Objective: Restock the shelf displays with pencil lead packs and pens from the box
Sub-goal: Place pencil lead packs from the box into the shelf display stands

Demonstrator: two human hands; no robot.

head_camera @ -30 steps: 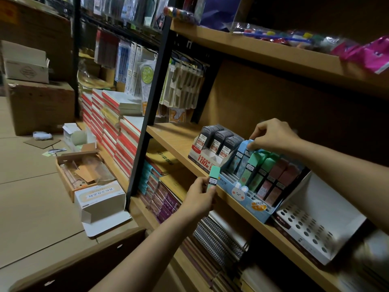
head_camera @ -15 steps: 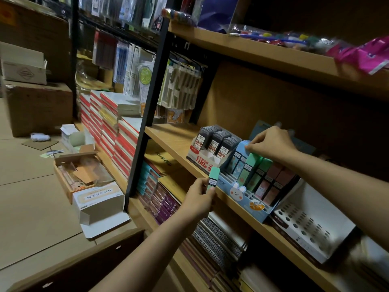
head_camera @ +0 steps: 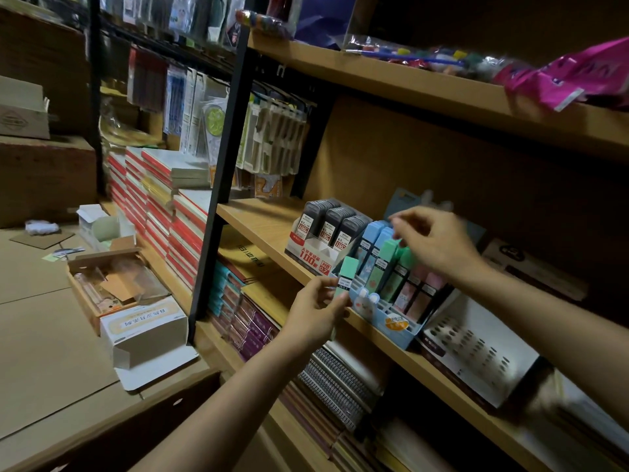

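Note:
A light-blue display tray [head_camera: 396, 327] on the middle wooden shelf [head_camera: 262, 226] holds rows of blue, green and pink pencil lead packs [head_camera: 384, 258]. My left hand [head_camera: 315, 316] grips a green lead pack [head_camera: 344, 275] upright just in front of the tray's left end. Over the green and blue packs hovers my right hand [head_camera: 434, 241], motion-blurred, its fingers spread and nothing visibly in it. To the left of the tray, a white-and-red display [head_camera: 308, 248] carries three dark lead packs [head_camera: 328, 224].
A white perforated pen display [head_camera: 476, 347] sits right of the tray. An open cardboard box [head_camera: 112, 281] and a white carton [head_camera: 143, 330] lie on the floor at left. Stacked notebooks [head_camera: 153, 202] fill the lower shelves. A black upright post [head_camera: 221, 175] stands left of the shelf.
My right hand has lifted off the packs in the tray and its fingers have spread. The left hand keeps the green pack at about the same spot.

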